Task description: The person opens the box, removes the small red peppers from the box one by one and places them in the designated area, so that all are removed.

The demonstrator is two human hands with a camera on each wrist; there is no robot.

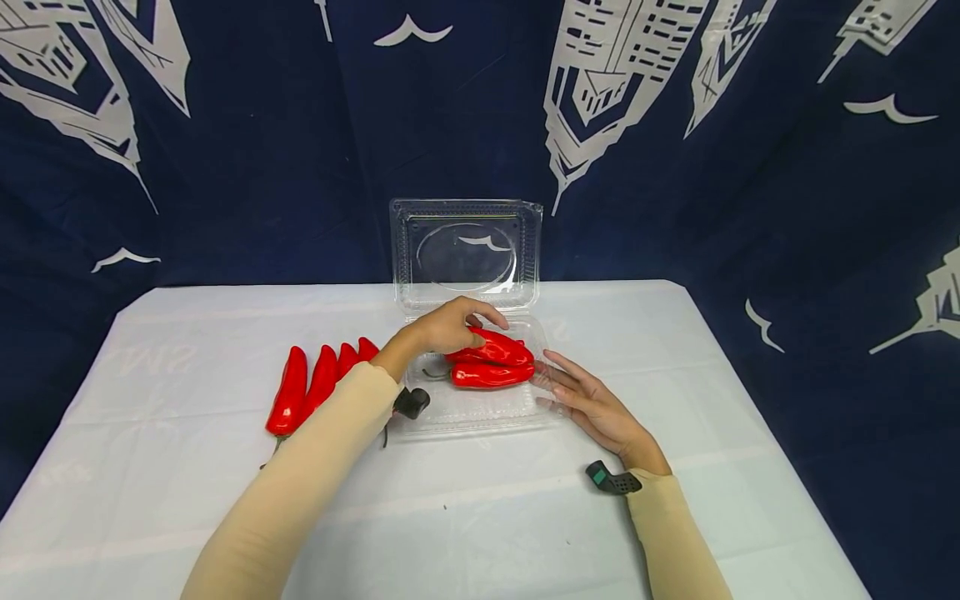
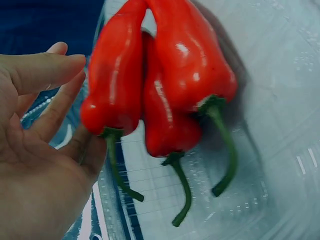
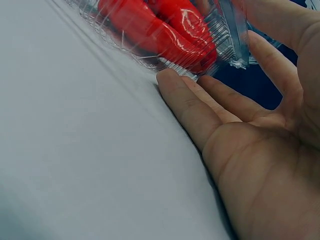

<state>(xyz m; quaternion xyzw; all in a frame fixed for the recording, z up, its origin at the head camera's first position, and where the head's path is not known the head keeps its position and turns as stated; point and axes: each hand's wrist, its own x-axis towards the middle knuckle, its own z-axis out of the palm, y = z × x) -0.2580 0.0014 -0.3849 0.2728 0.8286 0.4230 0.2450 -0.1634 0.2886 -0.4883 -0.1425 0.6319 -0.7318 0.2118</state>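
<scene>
A hinged clear plastic container [image 1: 442,418] lies with its lid [image 1: 467,287] raised at the back. Inside it, three red peppers with green stems are bunched together; the nearest pepper [image 1: 491,376] lies sideways, stem to the left. My left hand [image 1: 446,327] is over the farthest pepper [image 2: 117,75]. Its fingers are loosely extended beside that pepper, some partly hidden behind it, not curled round it. At the container's right side is my right hand [image 1: 596,408], fingers straight. In the right wrist view its fingertips [image 3: 170,80] rest against the clear wall.
Several more red peppers [image 1: 288,396] lie in a row on the white table [image 1: 150,483] left of the container, partly covered by the left forearm. A dark blue cloth [image 1: 285,167] with white printed shapes hangs behind the table.
</scene>
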